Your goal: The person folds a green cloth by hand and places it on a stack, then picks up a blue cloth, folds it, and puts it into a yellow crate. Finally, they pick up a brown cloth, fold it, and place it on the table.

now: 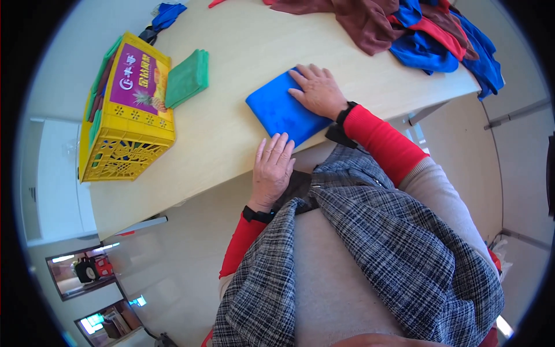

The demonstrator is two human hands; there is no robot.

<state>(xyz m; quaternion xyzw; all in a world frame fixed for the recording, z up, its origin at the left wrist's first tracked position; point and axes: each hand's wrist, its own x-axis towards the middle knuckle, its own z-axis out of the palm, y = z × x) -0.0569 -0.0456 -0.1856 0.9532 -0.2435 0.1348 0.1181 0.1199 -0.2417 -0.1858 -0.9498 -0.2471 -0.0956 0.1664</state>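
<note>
A blue cloth [280, 110], folded into a flat rectangle, lies near the front edge of the pale table. My right hand [318, 89] rests flat on its far right part, fingers spread and thumb apart. At its near left edge, the fingertips of my left hand [274, 168] touch the cloth, with the fingers stretched out. Neither hand grips anything. To the left, a folded green cloth [188, 79] leans beside a yellow plastic crate [130, 139].
The crate has openwork sides and a purple label; folded cloths show inside it. Loose brown cloths [367, 26], with blue and red ones, are heaped at the table's far right, and a blue cloth [484, 66] hangs over the edge. A small blue bundle [167, 15] lies at the far left.
</note>
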